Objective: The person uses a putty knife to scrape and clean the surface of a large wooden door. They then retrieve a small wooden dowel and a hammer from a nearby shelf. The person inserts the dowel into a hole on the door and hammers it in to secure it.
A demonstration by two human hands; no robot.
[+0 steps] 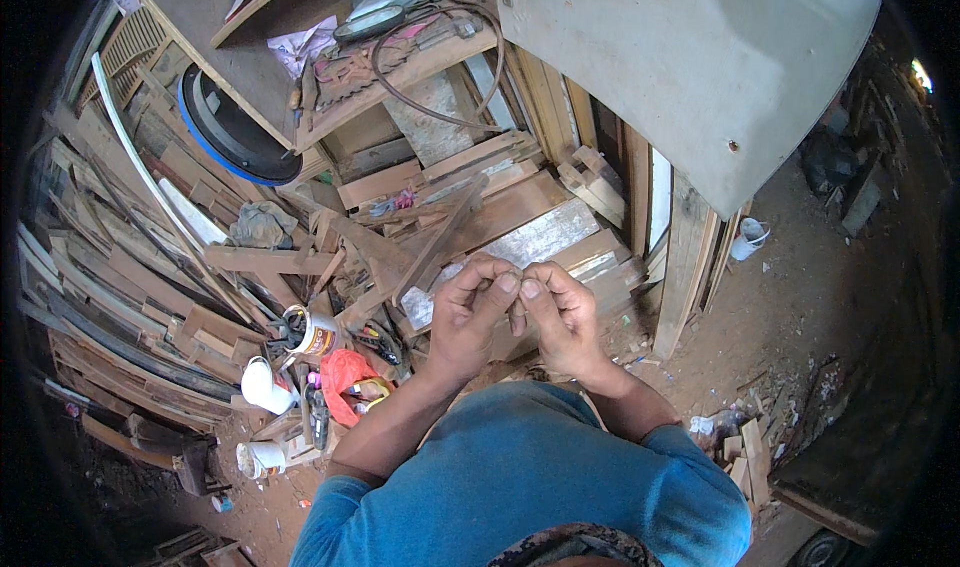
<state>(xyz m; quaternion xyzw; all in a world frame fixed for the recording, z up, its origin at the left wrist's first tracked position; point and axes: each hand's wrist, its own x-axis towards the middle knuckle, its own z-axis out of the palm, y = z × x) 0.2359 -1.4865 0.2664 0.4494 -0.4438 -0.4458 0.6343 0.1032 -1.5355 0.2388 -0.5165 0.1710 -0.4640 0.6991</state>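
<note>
Both hands meet in front of my chest, thumbs almost touching. My left hand (466,319) is closed, its thumb pressed against curled fingers. Beside it, my right hand (566,325) is closed in the same kind of pinch. Something small and brownish seems to sit between the fingertips, but the fingers cover most of it and I cannot tell what it is. Beyond the hands lie wooden boards (505,217) and a pale, whitish-stained panel (545,239). A narrow wooden strip (440,242) leans at a slant just past my left hand.
At the left stand white buckets (268,387), a red plastic bag (350,379) and stacked timber (150,297). A shelf (400,82) with a saw blade and looped hose is ahead. A large pale panel (690,67) juts in at the upper right, above the dirt floor (790,297).
</note>
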